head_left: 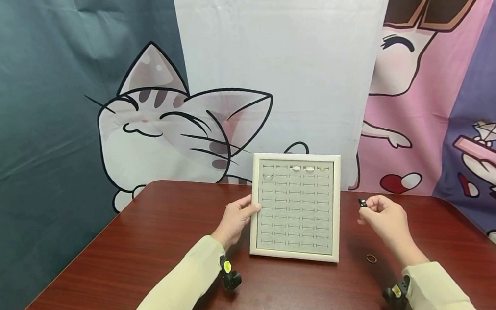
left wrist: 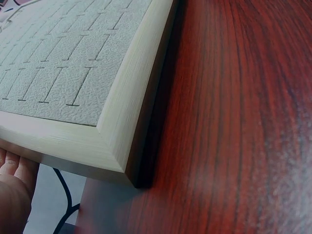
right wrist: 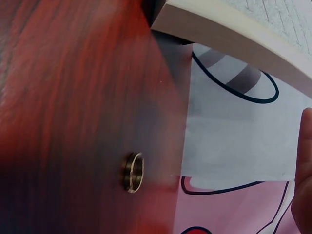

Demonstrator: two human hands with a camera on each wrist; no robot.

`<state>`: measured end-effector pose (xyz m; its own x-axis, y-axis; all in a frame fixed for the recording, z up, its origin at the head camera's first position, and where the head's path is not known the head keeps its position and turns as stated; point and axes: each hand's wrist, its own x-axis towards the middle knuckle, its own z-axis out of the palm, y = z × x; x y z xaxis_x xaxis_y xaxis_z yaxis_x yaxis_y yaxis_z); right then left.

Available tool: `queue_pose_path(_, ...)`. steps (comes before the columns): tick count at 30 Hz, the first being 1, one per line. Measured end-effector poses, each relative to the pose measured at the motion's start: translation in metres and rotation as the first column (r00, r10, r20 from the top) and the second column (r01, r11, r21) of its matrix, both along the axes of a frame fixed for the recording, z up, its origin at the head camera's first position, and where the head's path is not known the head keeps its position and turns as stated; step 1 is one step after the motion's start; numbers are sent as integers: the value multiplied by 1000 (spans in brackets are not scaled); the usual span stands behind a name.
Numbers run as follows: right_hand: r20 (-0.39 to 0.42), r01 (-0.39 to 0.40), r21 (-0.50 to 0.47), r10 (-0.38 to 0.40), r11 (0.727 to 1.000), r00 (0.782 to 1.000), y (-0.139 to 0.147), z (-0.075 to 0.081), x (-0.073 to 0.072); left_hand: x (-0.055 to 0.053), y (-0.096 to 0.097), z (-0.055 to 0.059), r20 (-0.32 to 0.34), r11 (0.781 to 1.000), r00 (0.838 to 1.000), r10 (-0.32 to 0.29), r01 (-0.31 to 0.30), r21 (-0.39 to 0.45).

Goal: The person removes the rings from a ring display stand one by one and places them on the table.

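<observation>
A ring display board (head_left: 294, 213) with a cream frame and grey slotted padding stands tilted back on the table. My left hand (head_left: 234, 221) grips its left edge, thumb on the front of the frame. Several rings (head_left: 309, 169) sit in the top slots, and one silver ring (head_left: 268, 176) is in the second row at the left. To the right of the board, my right hand (head_left: 386, 221) pinches a small black ring (head_left: 362, 203) above the table. Below that hand a gold ring (right wrist: 134, 172) lies on the table. Only part of the right hand shows in the right wrist view.
The reddish-brown wooden table (head_left: 170, 237) extends in front of and beside the board. A cloth backdrop (head_left: 284, 40) with a cartoon cat and figures hangs behind it. A dark cable (left wrist: 66, 195) shows past the table's edge in the left wrist view.
</observation>
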<state>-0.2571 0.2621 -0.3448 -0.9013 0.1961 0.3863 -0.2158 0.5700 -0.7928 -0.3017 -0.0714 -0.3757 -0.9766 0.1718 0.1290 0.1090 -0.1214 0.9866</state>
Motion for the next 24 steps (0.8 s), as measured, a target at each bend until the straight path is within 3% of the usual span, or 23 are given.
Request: queue_pose_path(24,80,12,57,-16,998,997,25,-17,15,-1,-1,0,8,1000,1000,-8,9,-21)
